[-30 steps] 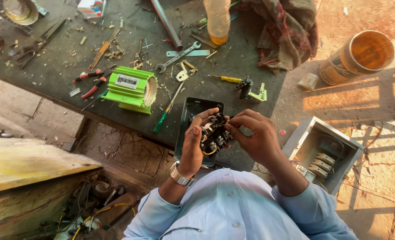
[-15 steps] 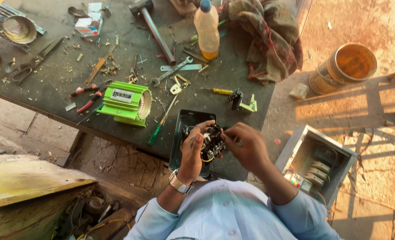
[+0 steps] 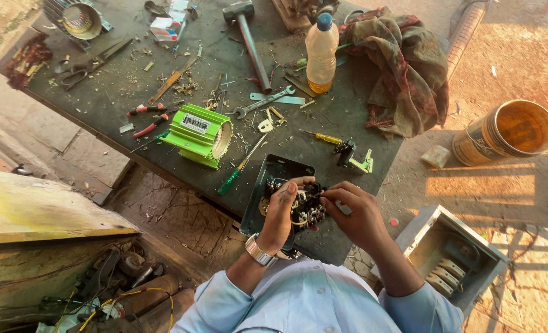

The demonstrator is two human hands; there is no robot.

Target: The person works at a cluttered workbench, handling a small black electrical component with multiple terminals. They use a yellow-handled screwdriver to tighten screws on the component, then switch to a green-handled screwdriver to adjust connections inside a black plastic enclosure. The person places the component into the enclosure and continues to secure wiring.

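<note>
— What is being worked on?

— A small black switch assembly with metal contacts and a bit of yellow wire. It sits over a dark shallow tray at the near edge of the desk, right in front of the person.

— How do the hands stand?

— The left hand wraps the assembly from its left side, fingers curled over the top and grasping it. The right hand meets it from the other side, fingers pinched on the assembly's right edge. A metal watch is on the left wrist.

— What lies just beside?

— A green-handled screwdriver lies just left of the tray, and past it a bright green finned motor housing lies on its side. A yellow-handled screwdriver and a small black and green part lie just beyond the tray.

— And farther out?

— A spanner, red-handled pliers, a hammer, a plastic bottle of yellowish liquid standing upright, and a crumpled cloth. On the ground to the right, an open grey metal box and an orange bucket, well apart from the hands.
</note>
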